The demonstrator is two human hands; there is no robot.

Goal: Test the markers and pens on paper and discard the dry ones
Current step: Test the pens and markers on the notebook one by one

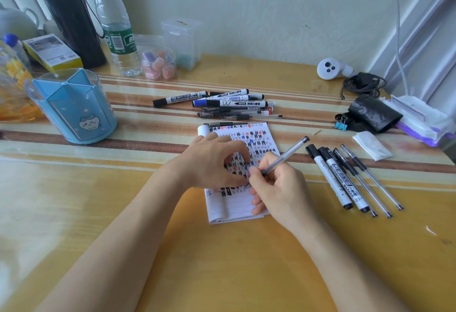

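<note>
A small lined notepad [259, 139] lies mid-table, covered with black, blue and red hash marks. My left hand [212, 161] rests on it, fingers curled, pinning the page. My right hand [276, 188] grips a clear gel pen [288, 154] in a writing hold, its tip touching the paper near the lower rows of marks. Beyond the notepad lies a pile of whiteboard markers and gel pens [222, 104]. To the right, a separate row of markers and pens [350, 176] lies side by side.
A blue pen holder [74, 107] stands at the left. Bottles, a black flask and small plastic boxes line the back. At the right lie a white controller [329, 68], a black cable, a black roll [372, 114], a binder clip, a folded tissue and a wipes pack.
</note>
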